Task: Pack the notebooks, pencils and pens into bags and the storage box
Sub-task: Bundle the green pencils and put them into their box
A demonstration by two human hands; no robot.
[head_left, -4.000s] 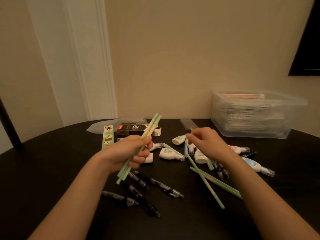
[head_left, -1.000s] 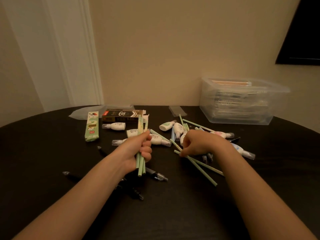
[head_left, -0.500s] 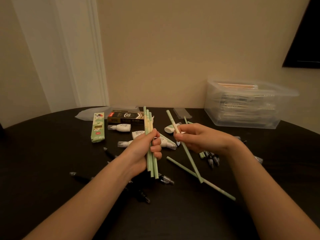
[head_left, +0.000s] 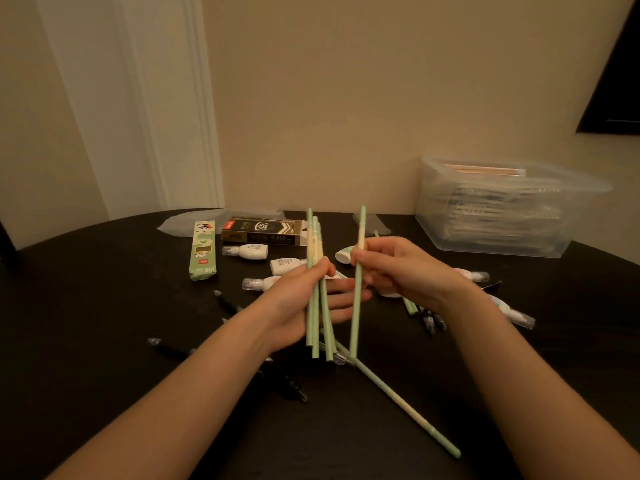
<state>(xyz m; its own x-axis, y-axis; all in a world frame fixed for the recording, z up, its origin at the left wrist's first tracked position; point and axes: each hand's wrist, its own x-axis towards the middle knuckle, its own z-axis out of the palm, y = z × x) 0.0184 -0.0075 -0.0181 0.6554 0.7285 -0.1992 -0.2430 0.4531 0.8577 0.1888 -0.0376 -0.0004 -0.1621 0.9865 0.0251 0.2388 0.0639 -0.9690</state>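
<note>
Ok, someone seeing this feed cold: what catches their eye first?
Two hands fill the middle: the left hand grips an upright bundle of green pencils, the right hand pinches one more pencil beside it. A clear box stands at the back right of the dark table, and a loose pencil lies in front.

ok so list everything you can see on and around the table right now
pencil bundle: several, pale green, upright in the left hand
single pencil: one, pale green, upright in the right hand
loose pencil: one, pale green, flat on the table, front
black pens: several, black, scattered around the arms
white bottles: at least six, white, scattered mid-table
green box: one, green, back left
black box: one, black, behind the bottles
clear bag: at least one, clear, back edge
storage box: one, clear, back right
table: one, dark
left hand: grips the bundle
right hand: pinches the single pencil
</note>
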